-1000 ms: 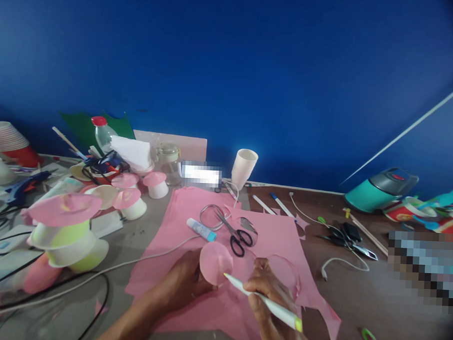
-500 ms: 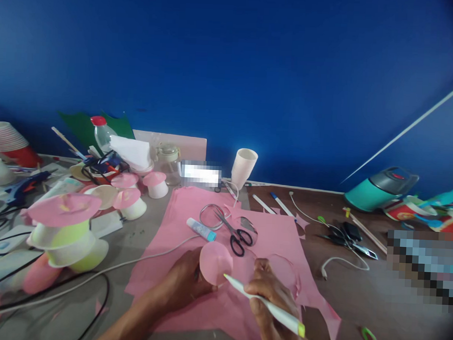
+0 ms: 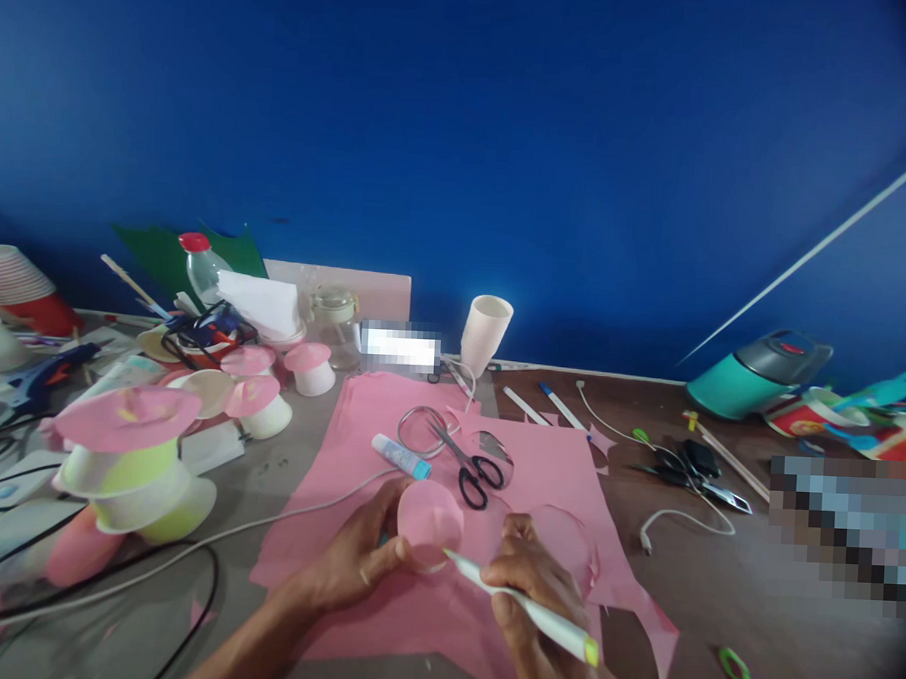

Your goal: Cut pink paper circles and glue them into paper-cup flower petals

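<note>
Between the thumb and fingers of my left hand [image 3: 368,556] is a round pink paper disc [image 3: 430,524], held above pink paper sheets [image 3: 381,622]. What lies under the disc is mostly hidden. A white marker with a yellow tip and yellow end [image 3: 531,608] is gripped in my right hand [image 3: 536,583], its tip at the disc's lower right edge. Just beyond the disc lie black-handled scissors [image 3: 473,471] and a glue stick [image 3: 401,457] with a light blue end. A cut-out round opening in the pink paper is beside my right hand.
To the left stand small white cups with pink paper tops [image 3: 255,406], a bigger stacked one [image 3: 129,455] and tangled cables. Behind are a glass jar [image 3: 336,324] and stacked white cups [image 3: 487,331]. On the right lie pens [image 3: 562,409], cutters, a cable and a teal flask [image 3: 744,377].
My left thumb has come up onto the near left edge of the disc, and the left hand has turned slightly. The marker tip stays near the disc's edge.
</note>
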`<state>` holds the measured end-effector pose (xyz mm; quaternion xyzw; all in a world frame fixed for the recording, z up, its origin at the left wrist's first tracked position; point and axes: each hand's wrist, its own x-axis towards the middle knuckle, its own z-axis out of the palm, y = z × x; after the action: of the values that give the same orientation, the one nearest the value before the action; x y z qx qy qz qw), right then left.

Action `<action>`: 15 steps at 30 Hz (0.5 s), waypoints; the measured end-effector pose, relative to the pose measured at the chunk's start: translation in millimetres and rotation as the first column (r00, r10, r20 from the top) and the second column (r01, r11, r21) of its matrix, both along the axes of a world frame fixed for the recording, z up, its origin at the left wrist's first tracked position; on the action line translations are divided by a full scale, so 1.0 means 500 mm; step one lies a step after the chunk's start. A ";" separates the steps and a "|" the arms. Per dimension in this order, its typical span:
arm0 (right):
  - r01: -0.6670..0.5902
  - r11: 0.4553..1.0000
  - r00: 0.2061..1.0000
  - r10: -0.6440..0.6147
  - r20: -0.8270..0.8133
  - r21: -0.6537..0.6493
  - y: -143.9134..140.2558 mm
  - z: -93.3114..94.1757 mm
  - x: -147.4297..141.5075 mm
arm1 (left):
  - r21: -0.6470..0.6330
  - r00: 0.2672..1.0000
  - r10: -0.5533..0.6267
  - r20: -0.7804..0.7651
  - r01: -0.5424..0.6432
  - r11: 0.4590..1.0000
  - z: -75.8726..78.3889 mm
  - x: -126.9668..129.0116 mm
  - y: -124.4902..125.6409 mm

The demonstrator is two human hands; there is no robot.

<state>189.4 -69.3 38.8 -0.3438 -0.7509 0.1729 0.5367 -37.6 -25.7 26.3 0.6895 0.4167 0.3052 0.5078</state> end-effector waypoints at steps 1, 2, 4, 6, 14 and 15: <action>-0.001 1.000 1.000 0.001 0.007 -0.002 0.000 -0.001 0.000 | 0.002 1.000 0.002 0.004 -0.002 1.000 0.001 0.001 0.000; -0.003 1.000 1.000 0.003 0.011 -0.002 0.000 -0.002 -0.001 | 0.003 1.000 0.000 0.003 0.000 1.000 0.002 0.002 0.000; -0.009 1.000 1.000 0.009 0.018 0.005 0.000 0.000 -0.002 | 0.001 1.000 0.000 -0.009 0.000 1.000 0.003 0.003 0.000; -0.022 1.000 0.999 0.022 0.024 0.021 0.002 0.004 -0.004 | -0.018 1.000 -0.001 -0.018 0.001 1.000 0.005 0.004 0.000; -0.014 0.998 1.000 0.013 0.022 0.068 0.005 0.014 -0.010 | -0.016 0.999 -0.005 -0.039 0.004 1.000 0.001 0.002 0.001; -0.016 0.997 1.000 0.014 0.024 0.074 0.005 0.015 -0.010 | -0.002 0.999 -0.006 -0.035 0.006 1.000 0.000 0.001 0.001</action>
<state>184.5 -66.6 46.5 -0.3200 -0.7655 0.1451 0.5390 -37.2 -25.4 26.1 0.6956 0.4235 0.2913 0.5019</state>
